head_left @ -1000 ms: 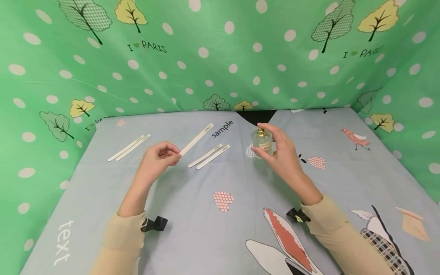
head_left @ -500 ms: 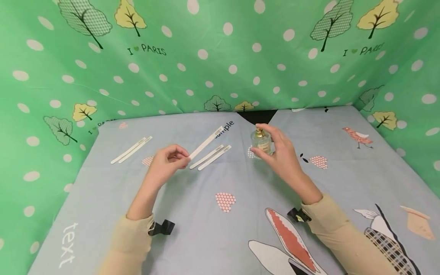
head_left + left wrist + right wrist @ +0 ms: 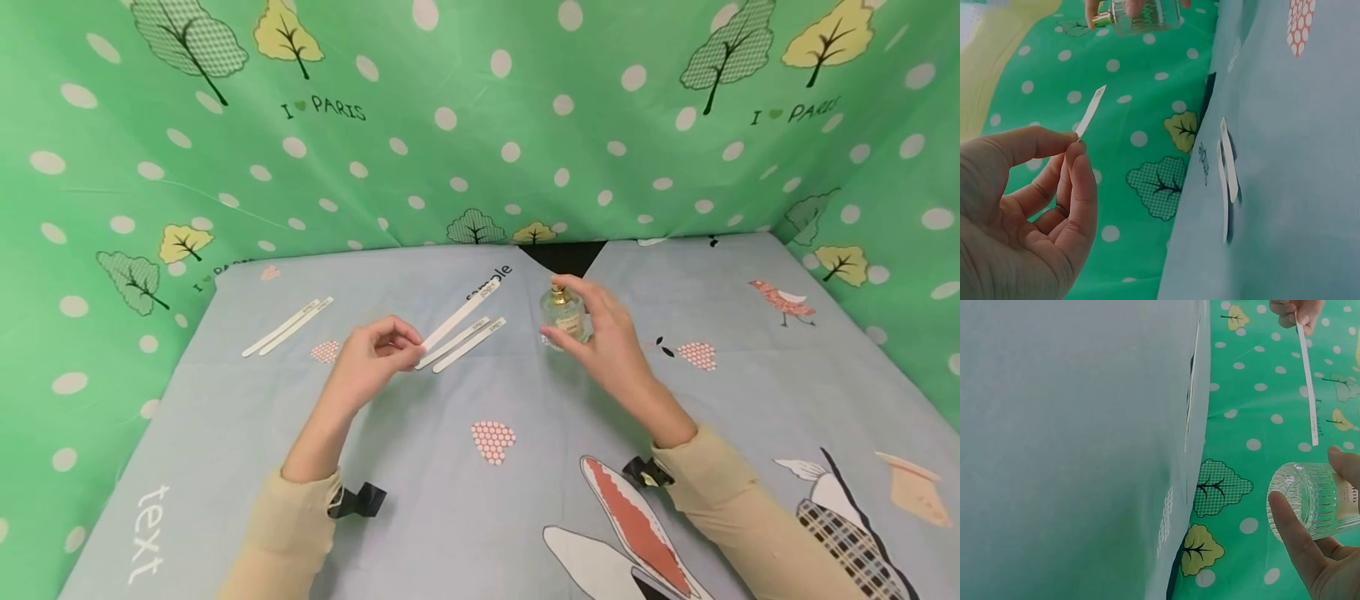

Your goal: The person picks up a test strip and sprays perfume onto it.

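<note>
While the left hand [image 3: 367, 362] pinches one end of a thin, flat white paper strip [image 3: 461, 313] between thumb and curled fingers, the strip slants up and away toward the right, off the surface [image 3: 420, 467]. The right hand [image 3: 607, 337] grips a small clear glass perfume bottle [image 3: 564, 315], ribbed and round-bodied with a gold sprayer on top, thumb on one side and fingers curled round the other, index finger over the sprayer. Bottle and strip tip sit near each other, not touching.

Two more white strips [image 3: 461, 342] lie side by side on the pale blue printed cloth just under the held one, and another pair [image 3: 287, 327] lies well apart to the left. Green polka-dot fabric [image 3: 480, 125] with trees walls the back and sides.

From the left wrist view, the strip's cut, pointed tip [image 3: 1091, 111] shows edge-on, with the bottle [image 3: 1141, 14] lifted clear of the cloth. From the right wrist view, the bottle's [image 3: 1313, 500] moulded ribbing and thick round base show, along with small print near the strip's [image 3: 1307, 381] far end.
</note>
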`<state>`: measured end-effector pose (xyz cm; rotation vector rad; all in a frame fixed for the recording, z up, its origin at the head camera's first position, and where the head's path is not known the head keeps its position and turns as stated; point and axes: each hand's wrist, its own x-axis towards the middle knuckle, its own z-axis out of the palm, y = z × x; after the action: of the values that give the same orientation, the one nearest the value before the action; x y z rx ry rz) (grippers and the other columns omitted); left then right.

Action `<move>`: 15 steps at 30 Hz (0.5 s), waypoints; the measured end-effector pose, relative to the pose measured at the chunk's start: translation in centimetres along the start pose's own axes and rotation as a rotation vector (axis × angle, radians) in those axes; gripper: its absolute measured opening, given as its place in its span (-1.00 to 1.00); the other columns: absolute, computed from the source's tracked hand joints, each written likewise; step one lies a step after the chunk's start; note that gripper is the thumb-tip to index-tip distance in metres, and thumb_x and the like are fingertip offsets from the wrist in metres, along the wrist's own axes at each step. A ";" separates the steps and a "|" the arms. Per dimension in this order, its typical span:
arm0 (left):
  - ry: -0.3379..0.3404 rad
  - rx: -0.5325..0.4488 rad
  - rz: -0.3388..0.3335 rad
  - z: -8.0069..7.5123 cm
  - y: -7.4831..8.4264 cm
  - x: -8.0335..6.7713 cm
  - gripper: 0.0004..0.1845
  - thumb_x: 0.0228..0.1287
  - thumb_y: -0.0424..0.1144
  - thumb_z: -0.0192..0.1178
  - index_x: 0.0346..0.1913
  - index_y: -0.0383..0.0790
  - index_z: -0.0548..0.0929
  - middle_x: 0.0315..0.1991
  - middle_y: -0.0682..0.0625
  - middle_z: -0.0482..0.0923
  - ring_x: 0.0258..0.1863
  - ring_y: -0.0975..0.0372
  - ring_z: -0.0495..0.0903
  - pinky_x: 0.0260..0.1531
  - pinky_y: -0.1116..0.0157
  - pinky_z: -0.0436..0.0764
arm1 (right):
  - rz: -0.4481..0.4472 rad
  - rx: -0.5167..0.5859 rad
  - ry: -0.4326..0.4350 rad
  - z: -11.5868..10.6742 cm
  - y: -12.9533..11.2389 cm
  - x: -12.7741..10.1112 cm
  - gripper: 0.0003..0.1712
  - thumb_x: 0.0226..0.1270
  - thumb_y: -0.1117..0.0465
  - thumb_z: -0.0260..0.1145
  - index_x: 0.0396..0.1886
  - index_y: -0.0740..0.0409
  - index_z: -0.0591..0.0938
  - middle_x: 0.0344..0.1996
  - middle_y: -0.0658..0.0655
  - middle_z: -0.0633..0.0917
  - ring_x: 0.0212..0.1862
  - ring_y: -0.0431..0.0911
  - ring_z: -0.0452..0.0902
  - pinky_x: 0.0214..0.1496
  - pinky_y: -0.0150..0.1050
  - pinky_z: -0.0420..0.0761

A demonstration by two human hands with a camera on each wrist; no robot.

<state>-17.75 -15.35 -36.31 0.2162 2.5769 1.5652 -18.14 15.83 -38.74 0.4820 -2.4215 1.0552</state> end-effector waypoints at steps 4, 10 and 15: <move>-0.012 -0.022 0.020 0.1 0.4 -0.1 -0.87 0.26 -0.38 0.29 -0.19 -0.38 0.63 -0.38 -0.10 0.66 -0.45 0.25 0.66 -0.33 0.37 0.66 | -0.015 -0.019 -0.017 0.3 -0.2 0.2 -0.19 0.11 0.17 0.56 0.36 -0.05 0.42 0.14 0.22 0.62 0.14 0.12 0.53 0.12 0.14 0.60; -0.028 -0.034 0.010 0.4 0.7 -0.7 -0.87 0.23 -0.38 0.30 -0.20 -0.36 0.64 -0.38 -0.12 0.65 -0.44 0.18 0.66 -0.35 0.34 0.64 | -0.010 -0.024 -0.037 0.5 -0.8 0.0 -0.20 0.12 0.16 0.56 0.36 -0.06 0.42 0.17 0.22 0.60 0.13 0.12 0.55 0.07 0.15 0.64; -0.031 -0.041 0.036 0.2 1.4 -0.3 -0.86 0.22 -0.37 0.31 -0.21 -0.36 0.63 -0.39 -0.11 0.63 -0.46 0.19 0.62 -0.38 0.35 0.61 | -0.023 -0.024 -0.023 0.7 -1.2 0.7 -0.20 0.12 0.14 0.56 0.36 -0.07 0.42 0.18 0.18 0.60 0.14 0.11 0.55 0.11 0.13 0.63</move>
<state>-17.32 -14.53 -35.13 0.2818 2.5287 1.6116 -18.32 14.43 -38.14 0.5148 -2.4397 1.0155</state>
